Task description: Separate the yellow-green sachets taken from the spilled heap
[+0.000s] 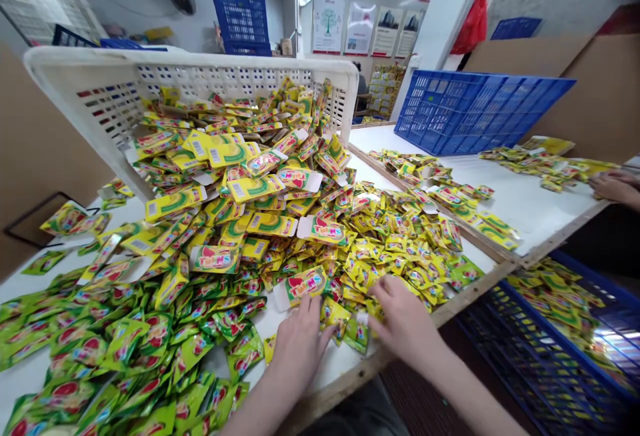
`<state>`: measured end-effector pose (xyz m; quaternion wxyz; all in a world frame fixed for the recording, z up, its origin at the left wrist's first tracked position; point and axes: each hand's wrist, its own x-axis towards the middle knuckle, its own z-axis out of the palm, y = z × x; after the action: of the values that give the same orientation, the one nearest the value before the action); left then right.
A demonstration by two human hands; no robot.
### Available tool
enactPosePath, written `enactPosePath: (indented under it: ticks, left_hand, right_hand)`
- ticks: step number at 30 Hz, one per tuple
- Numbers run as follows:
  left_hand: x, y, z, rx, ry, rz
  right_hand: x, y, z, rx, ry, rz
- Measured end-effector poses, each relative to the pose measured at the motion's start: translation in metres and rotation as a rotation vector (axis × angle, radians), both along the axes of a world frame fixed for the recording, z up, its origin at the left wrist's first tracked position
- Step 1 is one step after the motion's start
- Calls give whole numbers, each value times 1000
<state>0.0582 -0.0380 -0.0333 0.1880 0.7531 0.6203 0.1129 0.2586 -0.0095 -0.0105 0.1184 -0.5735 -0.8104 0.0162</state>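
My left hand (pixel 300 336) reaches over the table's front edge, its fingertips at the lower edge of a yellow-and-red small carton (pixel 306 284) printed TWINS. Its thumb stands apart from the fingers, beside a yellow sachet (pixel 336 315). To the right, my right hand (pixel 403 323) is slightly blurred, thumb and fingers spread at the edge of a heap of yellow sachets (pixel 375 263). A green sachet (pixel 357 335) lies between my hands. Beyond them rises a pile of small cartons (pixel 255 189), several with white flaps open. Green sachets (pixel 130 349) cover the table on the left.
A tipped white basket (pixel 345 103) stands behind the carton pile. A wooden strip (pixel 475 239) divides the table. On the right are a blue crate (pixel 465 116), more cartons and another person's hand (pixel 615 184). Below the table edge sits a blue crate (pixel 550 336) of cartons.
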Motion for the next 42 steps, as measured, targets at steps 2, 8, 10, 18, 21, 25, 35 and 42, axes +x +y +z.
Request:
enactPosePath:
  ticks: [2,8,10,18,21,25,35,42]
  left_hand:
    - [7,5,-4,7,26,-5]
    - [-13,9,-11,-43,-270,2]
    - [-23,9,-13,-114,-486,57]
    - [-22,-9,3,-355,-977,119]
    - [-20,-16,4,-360,-1024,129]
    - [-13,-22,-1,-365,-1103,187]
    - [-59,23,6,-71,-426,329]
    - [-58,38,1,-163,-491,24]
  right_hand:
    - [-20,-18,-19,-58,-45,-20]
    - [-7,-23,-27,-239,449,-62]
    - [3,-20,-19,-324,805,-95]
    - [-30,-25,-3,-686,1128,70]
    - [-36,-25,-7,-567,975,114]
    - [-37,-27,-14,-559,1122,36]
    - [-31,-25,-13,-771,1437,0]
    - [-32,-17,-6,-826,1431,52]
